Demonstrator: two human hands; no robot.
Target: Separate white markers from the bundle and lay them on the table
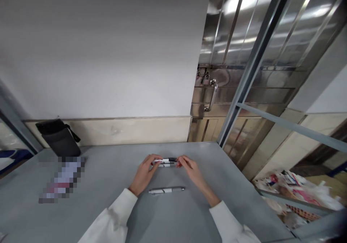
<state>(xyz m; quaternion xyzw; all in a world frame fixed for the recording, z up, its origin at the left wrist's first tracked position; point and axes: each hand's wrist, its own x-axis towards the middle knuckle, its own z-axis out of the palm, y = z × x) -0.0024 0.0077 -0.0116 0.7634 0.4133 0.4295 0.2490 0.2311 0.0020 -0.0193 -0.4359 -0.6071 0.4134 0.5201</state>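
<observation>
A white wall (108,55) with a cream lower band rises behind the grey table (111,174), and a shiny metal door (225,51) with a curved handle (213,95) and a padlock (206,77) stands beyond the table's far right corner. The table itself spreads across the lower part of the view, and a grey metal post (248,75) slants upward from beside its far right corner. Past the table's right edge, and lower than its top, a rack (295,201) is loaded with plastic bags and mixed small goods. A black case (60,140) with a strap leans near the table's far left corner, and a pixelated item (65,179), too blurred to name, lies just in front of it on the table's left part. Two bare hands in white sleeves reach over the table's middle. The person's left hand (145,170) has thumb and fingers pinched on the left end of a black-and-white pen (168,160); the right hand (189,165) has its fingertips drawn together at the dark right end, but whether they grip it or merely touch it cannot be told. Just on the near side of that pen, over the table's middle, is a second pen (166,165), partly hidden by the left fingers. A silver-and-white pen (166,190) lies crosswise on the table nearer its front, apart from both hands.
</observation>
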